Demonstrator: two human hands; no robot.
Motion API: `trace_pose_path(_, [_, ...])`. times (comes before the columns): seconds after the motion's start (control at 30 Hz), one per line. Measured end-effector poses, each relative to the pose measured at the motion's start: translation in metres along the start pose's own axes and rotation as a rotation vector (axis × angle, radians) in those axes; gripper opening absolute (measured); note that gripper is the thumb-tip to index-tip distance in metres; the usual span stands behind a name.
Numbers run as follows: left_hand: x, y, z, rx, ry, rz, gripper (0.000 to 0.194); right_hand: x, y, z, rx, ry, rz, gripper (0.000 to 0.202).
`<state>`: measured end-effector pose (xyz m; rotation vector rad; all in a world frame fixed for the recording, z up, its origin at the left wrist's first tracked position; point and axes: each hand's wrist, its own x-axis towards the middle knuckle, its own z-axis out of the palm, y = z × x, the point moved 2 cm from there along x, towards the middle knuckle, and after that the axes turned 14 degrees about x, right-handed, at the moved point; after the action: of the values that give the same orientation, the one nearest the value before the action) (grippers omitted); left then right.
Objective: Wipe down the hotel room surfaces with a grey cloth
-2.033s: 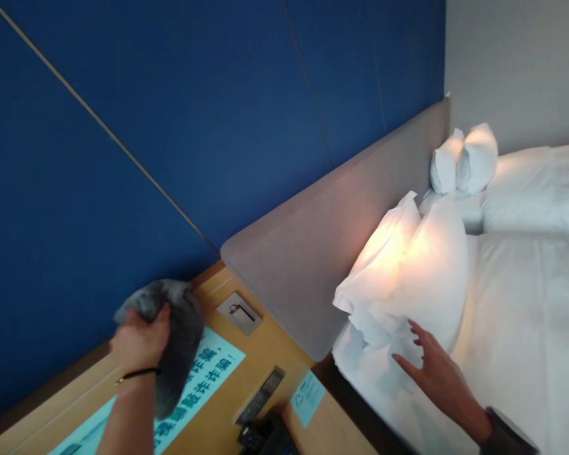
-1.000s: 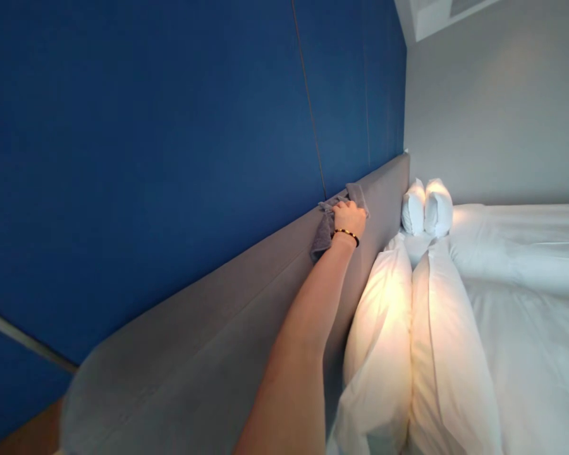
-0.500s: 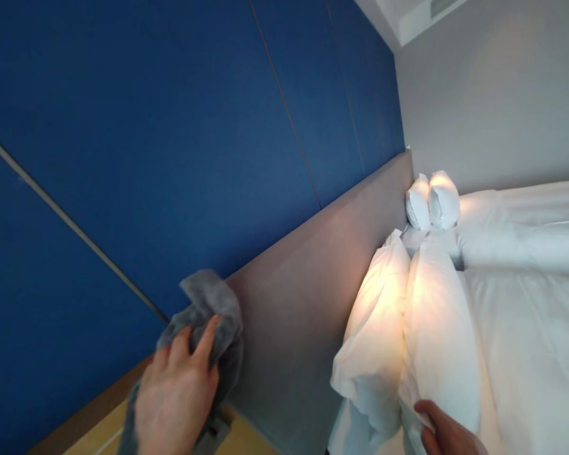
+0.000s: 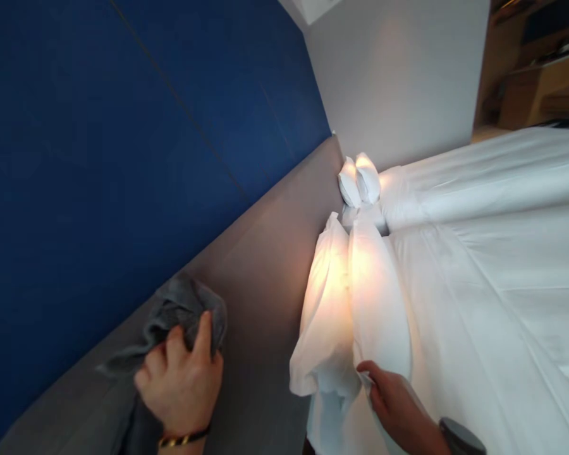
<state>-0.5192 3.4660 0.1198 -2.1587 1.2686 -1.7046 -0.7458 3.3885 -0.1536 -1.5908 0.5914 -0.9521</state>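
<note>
My left hand (image 4: 183, 382) grips a grey cloth (image 4: 175, 309) and presses it against the top edge of the grey padded headboard (image 4: 265, 265). My right hand (image 4: 391, 398) rests on the near white pillow (image 4: 377, 297), its fingers pinching the pillow's lower corner. A second white pillow (image 4: 325, 297) leans beside it against the headboard, lit warm yellow. A black-and-gold bracelet sits on my left wrist; a dark sleeve covers my right wrist.
A blue panelled wall (image 4: 99, 145) rises behind the headboard. Two small white pillows (image 4: 359, 180) stand at the far end. White bedding (image 4: 493, 253) covers the bed to the right. A grey wall (image 4: 398, 69) and wooden furniture (image 4: 535, 82) lie beyond.
My left hand swept the cloth back along the headboard from far to near and now holds it on the top edge. My right hand has come up onto the near pillow.
</note>
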Motion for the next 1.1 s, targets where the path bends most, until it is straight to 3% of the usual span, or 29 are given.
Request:
trace_pose_path(0.1, [0.015,0.049,0.024,0.037,0.043,0.177,0.041,-0.004,-0.011,-0.005,-0.016,-0.021,0.029,0.048])
trace_pose_path(0.23, [0.039,0.081,0.030,-0.252,0.188,0.046,0.039,-0.003,-0.025,-0.010,-0.037,-0.089,0.024,0.058])
trace_pose_path(0.33, [0.055,0.113,0.012,-0.529,0.218,-0.039,0.038,-0.005,-0.028,-0.004,0.119,-0.238,0.016,0.051])
trace_pose_path(0.43, [0.058,0.164,-0.019,-0.772,0.132,0.091,0.035,-0.019,-0.020,-0.005,0.243,-0.316,0.056,0.033])
trace_pose_path(0.53, [0.044,0.213,-0.057,-0.914,0.089,0.219,0.033,-0.051,-0.004,-0.032,0.247,-0.153,0.112,0.036])
trace_pose_path(0.67, [0.002,0.263,-0.107,-1.127,0.028,0.378,0.037,-0.117,0.021,-0.092,0.270,0.204,0.310,0.049])
trace_pose_path(0.83, [-0.088,0.319,-0.180,-1.365,-0.261,0.644,0.053,-0.215,0.061,-0.148,0.515,0.413,0.417,0.058])
trace_pose_path(0.97, [-0.176,0.360,-0.257,-1.452,-0.467,0.779,0.058,-0.309,0.076,-0.192,0.537,0.507,0.413,0.054])
trace_pose_path(1.1, [-0.245,0.402,-0.346,-1.574,-0.535,0.864,0.055,-0.416,0.060,-0.253,0.375,0.625,0.449,0.053])
